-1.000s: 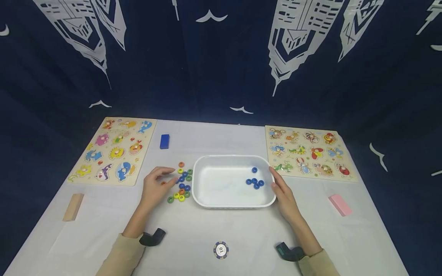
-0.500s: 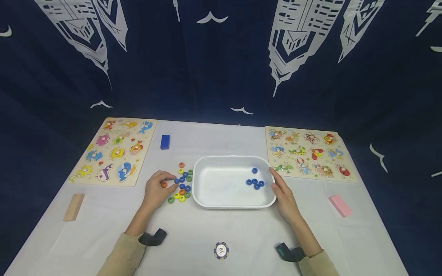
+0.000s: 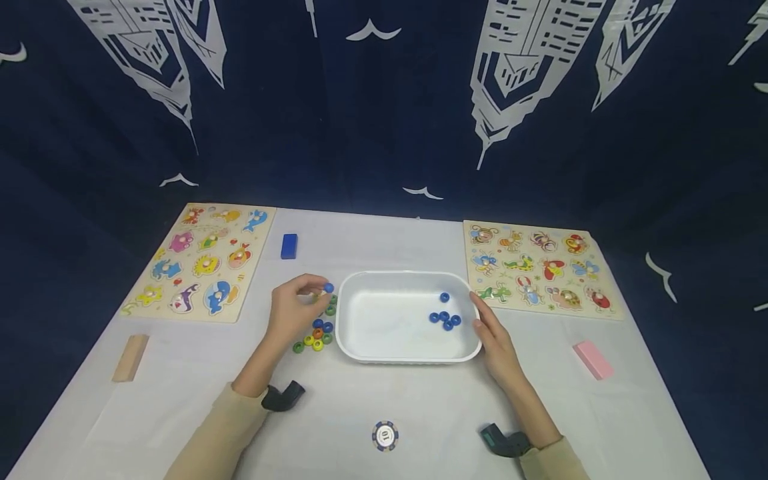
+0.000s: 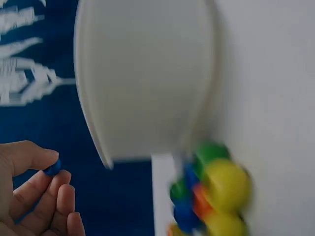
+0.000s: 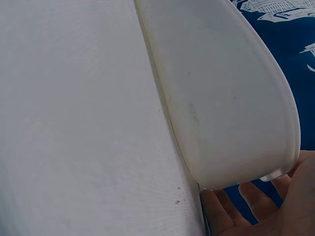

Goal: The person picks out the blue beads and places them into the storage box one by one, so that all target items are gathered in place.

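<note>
My left hand [image 3: 291, 311] pinches a blue bead [image 4: 52, 167] between thumb and fingertips, lifted near the left end of a white tray [image 3: 384, 319]. Below it on the table lie several loose beads [image 3: 318, 333] in green, yellow, orange and blue, partly hidden by the hand in the head view. Several blue beads [image 3: 444, 316] rest in the right part of the tray. My right hand [image 3: 499, 348] touches the tray's right end with extended fingers; in the right wrist view its fingers [image 5: 216, 209] lie against the outside of the end wall.
Two peg puzzle boards, a left one [image 3: 201, 263] and a right one [image 3: 540, 270], lie at the back. A blue block [image 3: 289, 246], wooden block [image 3: 130, 358] and pink block [image 3: 593, 360] lie around. A poker chip [image 3: 385, 436] is in front.
My left hand has picked up a blue bead from the loose group and moved up and right toward the tray. The right hand and tray stay in place.
</note>
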### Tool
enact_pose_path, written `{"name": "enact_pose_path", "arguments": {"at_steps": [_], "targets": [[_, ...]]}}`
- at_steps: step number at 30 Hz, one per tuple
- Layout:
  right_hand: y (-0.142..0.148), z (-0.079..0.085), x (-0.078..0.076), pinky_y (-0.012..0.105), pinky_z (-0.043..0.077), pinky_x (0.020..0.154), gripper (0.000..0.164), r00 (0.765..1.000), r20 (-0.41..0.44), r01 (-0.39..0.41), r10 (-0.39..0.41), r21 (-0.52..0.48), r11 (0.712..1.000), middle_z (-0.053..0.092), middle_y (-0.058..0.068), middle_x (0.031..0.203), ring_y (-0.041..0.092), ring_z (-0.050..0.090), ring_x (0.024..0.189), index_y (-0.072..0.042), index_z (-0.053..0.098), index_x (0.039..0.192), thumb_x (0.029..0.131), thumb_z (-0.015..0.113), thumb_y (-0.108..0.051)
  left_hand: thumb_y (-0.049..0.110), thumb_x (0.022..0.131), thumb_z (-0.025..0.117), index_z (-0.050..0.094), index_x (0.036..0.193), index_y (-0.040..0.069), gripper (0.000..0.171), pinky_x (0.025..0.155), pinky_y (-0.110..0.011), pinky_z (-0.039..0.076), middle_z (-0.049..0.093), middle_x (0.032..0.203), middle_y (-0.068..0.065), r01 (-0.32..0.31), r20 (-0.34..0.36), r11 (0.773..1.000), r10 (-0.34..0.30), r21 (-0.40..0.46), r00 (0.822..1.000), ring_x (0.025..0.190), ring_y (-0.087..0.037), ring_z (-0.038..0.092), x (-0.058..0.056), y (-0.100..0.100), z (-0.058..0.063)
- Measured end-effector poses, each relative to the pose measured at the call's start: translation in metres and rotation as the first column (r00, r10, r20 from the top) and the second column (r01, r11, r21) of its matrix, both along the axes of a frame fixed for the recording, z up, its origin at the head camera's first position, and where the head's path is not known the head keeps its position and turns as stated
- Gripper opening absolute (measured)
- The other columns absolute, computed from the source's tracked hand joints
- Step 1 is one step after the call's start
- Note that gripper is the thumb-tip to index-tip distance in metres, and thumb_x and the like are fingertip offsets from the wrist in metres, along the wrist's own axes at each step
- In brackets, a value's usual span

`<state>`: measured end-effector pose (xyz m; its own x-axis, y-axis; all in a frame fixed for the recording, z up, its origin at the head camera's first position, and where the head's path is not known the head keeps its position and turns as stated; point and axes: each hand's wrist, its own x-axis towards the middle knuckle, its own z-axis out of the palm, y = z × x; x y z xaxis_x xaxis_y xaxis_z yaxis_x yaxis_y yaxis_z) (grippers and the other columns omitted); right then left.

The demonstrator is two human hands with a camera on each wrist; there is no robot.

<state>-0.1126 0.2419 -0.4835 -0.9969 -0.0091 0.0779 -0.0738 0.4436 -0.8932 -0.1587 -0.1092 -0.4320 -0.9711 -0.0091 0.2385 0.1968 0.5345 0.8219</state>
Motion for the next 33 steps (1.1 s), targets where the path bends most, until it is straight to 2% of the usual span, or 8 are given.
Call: {"name": "enact_pose_path", "arguments": {"at_steps": [3, 6, 10, 15, 19, 25, 29, 33], "targets": [[0.000, 0.000, 0.000, 0.044, 0.021, 0.106, 0.043, 1.000, -0.002, -0.002, 0.002, 0.000, 1.000, 0.022, -0.005, 0.147, 0.016, 0.018, 0.135, -0.039, 0.025, 0.136, 0.095, 0.032, -0.028, 0.015, 0.071, 0.070, 0.065, 0.090, 0.016, 0.019, 0.078, -0.036, 0.049, 0.066, 0.085, 0.003, 0.115, -0.028, 0.993, -0.115, 0.011, 0.993, 0.082, -0.012, 0.060, -0.007, 0.028, 0.013], [0.000, -0.001, -0.001, 0.043, 0.021, 0.107, 0.043, 1.000, -0.003, -0.003, 0.003, -0.001, 1.000, 0.022, -0.005, 0.146, 0.014, 0.018, 0.135, -0.038, 0.025, 0.137, 0.096, 0.032, -0.029, 0.012, 0.070, 0.071, 0.065, 0.086, 0.014, 0.017, 0.074, -0.029, 0.050, 0.065, 0.080, 0.004, 0.218, -0.026, 0.976, -0.218, -0.004, 0.976, 0.076, -0.009, 0.059, -0.015, 0.059, 0.014], [-0.001, -0.001, -0.001, 0.041, 0.021, 0.107, 0.042, 1.000, 0.000, 0.001, -0.001, -0.004, 1.000, 0.023, -0.007, 0.146, 0.013, 0.019, 0.134, -0.039, 0.025, 0.136, 0.096, 0.032, -0.028, 0.011, 0.068, 0.070, 0.066, 0.083, 0.012, 0.016, 0.066, -0.019, 0.048, 0.063, 0.075, 0.005, 0.302, 0.039, 0.952, -0.300, -0.053, 0.953, 0.069, -0.007, 0.057, -0.026, 0.093, 0.003], [-0.001, 0.000, -0.001, 0.042, 0.020, 0.107, 0.043, 1.000, 0.006, 0.000, 0.000, -0.008, 1.000, 0.023, -0.008, 0.146, 0.015, 0.018, 0.135, -0.038, 0.026, 0.136, 0.096, 0.033, -0.026, 0.008, 0.066, 0.070, 0.066, 0.083, 0.010, 0.018, 0.058, -0.016, 0.047, 0.060, 0.069, 0.004, 0.377, 0.176, 0.924, -0.361, -0.066, 0.916, 0.064, -0.006, 0.055, -0.037, 0.122, -0.017], [0.002, 0.001, -0.001, 0.045, 0.019, 0.107, 0.043, 1.000, 0.002, -0.005, 0.004, 0.004, 1.000, 0.023, -0.008, 0.146, 0.017, 0.018, 0.135, -0.035, 0.026, 0.137, 0.096, 0.033, -0.026, 0.008, 0.066, 0.070, 0.066, 0.083, 0.010, 0.018, 0.055, -0.015, 0.044, 0.058, 0.065, 0.005, 0.424, 0.234, 0.895, -0.386, -0.141, 0.892, 0.060, -0.005, 0.052, -0.040, 0.138, -0.024], [0.002, 0.003, 0.000, 0.046, 0.020, 0.107, 0.043, 1.000, -0.005, 0.003, -0.002, 0.011, 1.000, 0.024, -0.008, 0.146, 0.018, 0.018, 0.135, -0.035, 0.026, 0.137, 0.095, 0.032, -0.027, 0.009, 0.069, 0.068, 0.066, 0.089, 0.012, 0.020, 0.055, -0.013, 0.039, 0.054, 0.062, 0.010, 0.474, 0.237, 0.833, -0.418, -0.286, 0.877, 0.059, -0.003, 0.049, -0.038, 0.151, -0.036], [0.002, 0.002, -0.001, 0.046, 0.021, 0.106, 0.043, 1.000, -0.005, -0.005, 0.005, 0.010, 1.000, 0.023, -0.007, 0.146, 0.018, 0.018, 0.135, -0.035, 0.026, 0.137, 0.096, 0.032, -0.026, 0.007, 0.070, 0.066, 0.066, 0.094, 0.011, 0.025, 0.056, -0.013, 0.040, 0.056, 0.065, 0.008, 0.478, 0.212, 0.829, -0.432, -0.289, 0.877, 0.060, -0.003, 0.050, -0.037, 0.153, -0.039], [0.001, 0.000, -0.001, 0.048, 0.021, 0.106, 0.043, 1.000, -0.008, -0.018, 0.018, 0.010, 1.000, 0.022, -0.005, 0.146, 0.020, 0.018, 0.135, -0.034, 0.025, 0.138, 0.096, 0.031, -0.026, 0.011, 0.070, 0.068, 0.065, 0.100, 0.012, 0.030, 0.060, -0.013, 0.042, 0.060, 0.074, 0.007, 0.463, 0.181, 0.841, -0.428, -0.280, 0.886, 0.065, -0.003, 0.052, -0.034, 0.149, -0.030]]}}
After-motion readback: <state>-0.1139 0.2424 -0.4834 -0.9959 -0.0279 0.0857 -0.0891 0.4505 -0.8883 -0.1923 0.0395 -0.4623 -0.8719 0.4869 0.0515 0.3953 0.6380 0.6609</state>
